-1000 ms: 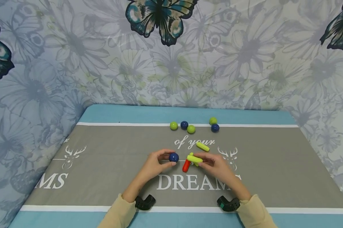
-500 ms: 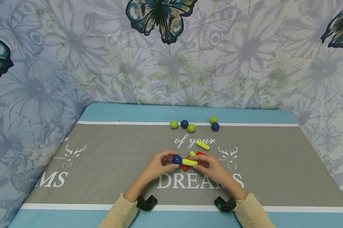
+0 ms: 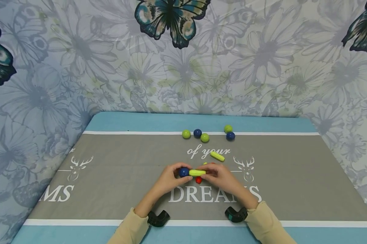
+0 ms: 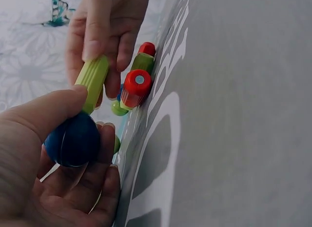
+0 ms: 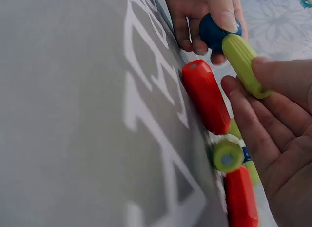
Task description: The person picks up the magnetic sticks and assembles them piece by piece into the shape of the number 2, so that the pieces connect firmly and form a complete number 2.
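My left hand (image 3: 172,177) holds a blue ball (image 3: 184,172) between thumb and fingers. Opposite it, my right hand (image 3: 222,176) pinches a yellow-green magnetic rod (image 3: 197,173) by its right end. The rod's other end meets the ball, and in the left wrist view the left thumb lies over that joint. Both are raised over the grey mat. Below them a red rod (image 5: 206,95) lies on the mat beside another yellow-green rod (image 5: 227,156) with a metal disc at its end. A second red rod (image 5: 241,197) lies farther right; in the head view my right hand hides most of this group.
A loose yellow-green rod (image 3: 217,156) lies just beyond the right hand. Farther back are green balls (image 3: 186,134) and blue balls (image 3: 230,136) in two small clusters. The grey mat (image 3: 293,176) covers the blue table (image 3: 140,121), with a patterned cloth behind.
My right hand has brought the yellow-green rod leftward and turned it level, end-on to the blue ball. The left hand shifted slightly right, then back, still holding the ball.
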The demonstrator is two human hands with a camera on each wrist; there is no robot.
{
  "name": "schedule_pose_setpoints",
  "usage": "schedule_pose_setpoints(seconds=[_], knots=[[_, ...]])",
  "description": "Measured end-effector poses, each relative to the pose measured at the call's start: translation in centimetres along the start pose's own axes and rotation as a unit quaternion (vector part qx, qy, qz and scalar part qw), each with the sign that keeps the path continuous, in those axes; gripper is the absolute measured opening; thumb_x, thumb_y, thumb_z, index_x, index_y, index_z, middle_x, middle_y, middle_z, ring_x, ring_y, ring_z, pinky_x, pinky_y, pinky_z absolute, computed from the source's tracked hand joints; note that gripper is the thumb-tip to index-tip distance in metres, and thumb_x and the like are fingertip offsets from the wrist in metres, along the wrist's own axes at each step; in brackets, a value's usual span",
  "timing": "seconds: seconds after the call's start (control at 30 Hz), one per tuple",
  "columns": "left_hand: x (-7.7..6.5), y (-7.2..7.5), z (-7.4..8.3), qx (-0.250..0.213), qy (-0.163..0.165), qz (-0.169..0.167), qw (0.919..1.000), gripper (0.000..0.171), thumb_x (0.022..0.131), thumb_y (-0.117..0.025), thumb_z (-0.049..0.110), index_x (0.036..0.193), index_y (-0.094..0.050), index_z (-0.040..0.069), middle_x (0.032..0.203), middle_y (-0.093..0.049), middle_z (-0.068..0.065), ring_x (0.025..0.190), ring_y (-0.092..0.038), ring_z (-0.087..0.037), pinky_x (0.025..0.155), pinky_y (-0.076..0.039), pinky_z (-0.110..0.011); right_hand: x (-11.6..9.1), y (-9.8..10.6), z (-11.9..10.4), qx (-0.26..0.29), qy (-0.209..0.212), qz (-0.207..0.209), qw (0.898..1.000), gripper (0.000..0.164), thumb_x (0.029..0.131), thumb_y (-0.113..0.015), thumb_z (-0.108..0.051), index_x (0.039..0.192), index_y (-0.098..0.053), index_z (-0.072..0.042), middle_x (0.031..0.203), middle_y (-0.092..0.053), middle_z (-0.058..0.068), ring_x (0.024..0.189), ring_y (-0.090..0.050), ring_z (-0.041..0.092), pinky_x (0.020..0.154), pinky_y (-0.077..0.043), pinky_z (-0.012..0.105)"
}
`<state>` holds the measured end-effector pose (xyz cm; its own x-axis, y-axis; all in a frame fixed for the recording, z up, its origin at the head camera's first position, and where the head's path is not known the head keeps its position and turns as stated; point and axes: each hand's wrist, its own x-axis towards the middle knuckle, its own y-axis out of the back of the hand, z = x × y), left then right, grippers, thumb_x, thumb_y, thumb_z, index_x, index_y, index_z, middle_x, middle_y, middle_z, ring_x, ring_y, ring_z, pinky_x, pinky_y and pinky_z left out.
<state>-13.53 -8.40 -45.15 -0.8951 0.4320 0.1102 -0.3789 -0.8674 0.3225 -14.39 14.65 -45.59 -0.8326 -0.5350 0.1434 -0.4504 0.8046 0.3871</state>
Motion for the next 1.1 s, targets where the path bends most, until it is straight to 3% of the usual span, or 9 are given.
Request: schedule_pose_setpoints(seconds=[0.1,0.2,0.33,0.43,0.57,0.73,0.93,1.1], knots=[[0.2,-0.1,-1.3,0.013,0.004,0.011,0.9998,0.024,0.082,-0.073,0.007,0.104,-0.066,0.005,0.100,-0.063,-0.004,0.084,-0.057,-0.016,0.074,-0.049,-0.029,0.6,1.0,-1.1,0.000,-0.008,0.008,1.000,0.027,0.089,-0.062,0.001,0.116,-0.061,0.007,0.112,-0.062,0.019,0.100,-0.061,0.027,0.082,-0.050,0.030],[0.3,0.0,-1.9,0.022,0.004,0.019,0.9996,0.022,0.082,-0.073,0.011,0.103,-0.066,0.009,0.097,-0.062,-0.001,0.079,-0.056,-0.015,0.070,-0.048,-0.027,1.8,3.0,-2.7,-0.006,-0.021,0.049,0.999,0.027,0.090,-0.059,0.003,0.115,-0.059,0.013,0.112,-0.060,0.025,0.102,-0.060,0.033,0.083,-0.049,0.031],[0.3,0.3,-1.9,0.028,0.002,0.027,0.9992,0.021,0.082,-0.073,0.010,0.101,-0.066,0.011,0.095,-0.062,-0.001,0.076,-0.055,-0.016,0.067,-0.048,-0.027,4.8,5.9,-0.9,-0.021,-0.045,0.121,0.991,0.028,0.092,-0.058,-0.002,0.117,-0.059,0.010,0.115,-0.059,0.024,0.104,-0.058,0.034,0.087,-0.048,0.035],[0.2,0.3,-1.9,0.030,0.002,0.024,0.9993,0.021,0.082,-0.073,0.010,0.101,-0.066,0.012,0.095,-0.062,0.000,0.076,-0.055,-0.016,0.067,-0.048,-0.027,6.7,7.1,1.4,-0.053,-0.093,0.129,0.986,0.036,0.094,-0.059,-0.012,0.125,-0.056,0.006,0.121,-0.057,0.021,0.110,-0.055,0.032,0.091,-0.044,0.041],[0.2,0.0,-2.1,0.026,-0.006,0.017,0.9995,0.020,0.082,-0.073,0.010,0.101,-0.066,0.010,0.096,-0.062,-0.001,0.077,-0.055,-0.016,0.067,-0.049,-0.027,8.2,7.2,1.9,-0.108,-0.144,0.078,0.981,0.049,0.094,-0.059,-0.020,0.135,-0.046,0.003,0.133,-0.048,0.020,0.119,-0.047,0.033,0.095,-0.040,0.045],[0.3,-0.1,-2.2,0.027,-0.007,0.017,0.9995,0.020,0.082,-0.073,0.011,0.101,-0.065,0.010,0.097,-0.062,-0.002,0.077,-0.055,-0.016,0.068,-0.049,-0.027,9.7,6.4,2.3,-0.177,-0.147,0.045,0.972,0.054,0.092,-0.062,-0.022,0.135,-0.045,0.005,0.135,-0.046,0.021,0.122,-0.043,0.035,0.098,-0.036,0.046],[0.3,-0.2,-2.2,0.030,-0.010,0.015,0.9994,0.021,0.083,-0.072,0.009,0.102,-0.065,0.007,0.097,-0.062,-0.004,0.076,-0.055,-0.014,0.067,-0.049,-0.026,10.2,5.8,3.1,-0.231,-0.159,0.077,0.957,0.043,0.088,-0.068,-0.022,0.123,-0.059,0.000,0.120,-0.058,0.017,0.111,-0.052,0.031,0.092,-0.041,0.043],[0.1,-0.1,-0.9,0.031,-0.014,0.019,0.9992,0.021,0.082,-0.071,0.003,0.102,-0.064,0.001,0.095,-0.062,-0.009,0.074,-0.054,-0.014,0.065,-0.048,-0.025,9.2,5.9,3.0,-0.225,-0.132,0.102,0.960,0.036,0.086,-0.070,-0.021,0.116,-0.063,-0.002,0.112,-0.062,0.015,0.104,-0.056,0.030,0.089,-0.043,0.044]])
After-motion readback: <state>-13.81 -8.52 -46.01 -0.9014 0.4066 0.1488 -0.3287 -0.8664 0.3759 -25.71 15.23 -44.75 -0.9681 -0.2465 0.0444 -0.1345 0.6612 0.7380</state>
